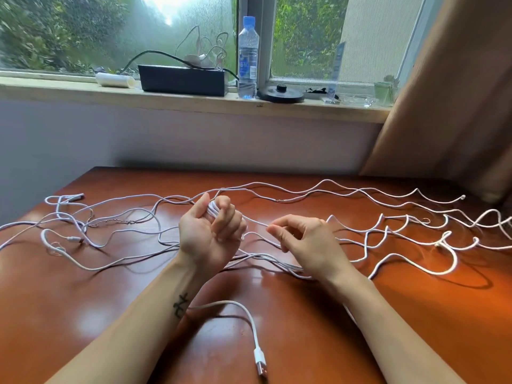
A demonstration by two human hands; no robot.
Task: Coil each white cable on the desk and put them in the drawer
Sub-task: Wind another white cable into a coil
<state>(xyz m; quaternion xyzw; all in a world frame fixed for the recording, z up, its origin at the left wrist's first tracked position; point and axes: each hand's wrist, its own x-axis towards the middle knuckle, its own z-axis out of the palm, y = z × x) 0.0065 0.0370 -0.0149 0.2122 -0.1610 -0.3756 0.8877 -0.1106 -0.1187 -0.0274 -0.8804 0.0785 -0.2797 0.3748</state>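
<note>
My left hand [212, 234] curls round a white cable coil [212, 211]; at its 3 o'clock, my right hand [302, 242] pinches the strand [256, 221].

White cable [256, 221] between hands [207, 239], above desk [304, 314]

Soft daylight is admitted through the misted glass window [166, 29]; pale glare patches are thrown on the glossy reddish-brown wooden desk [304, 342]. Edges are bowed by wide-angle distortion.
</note>
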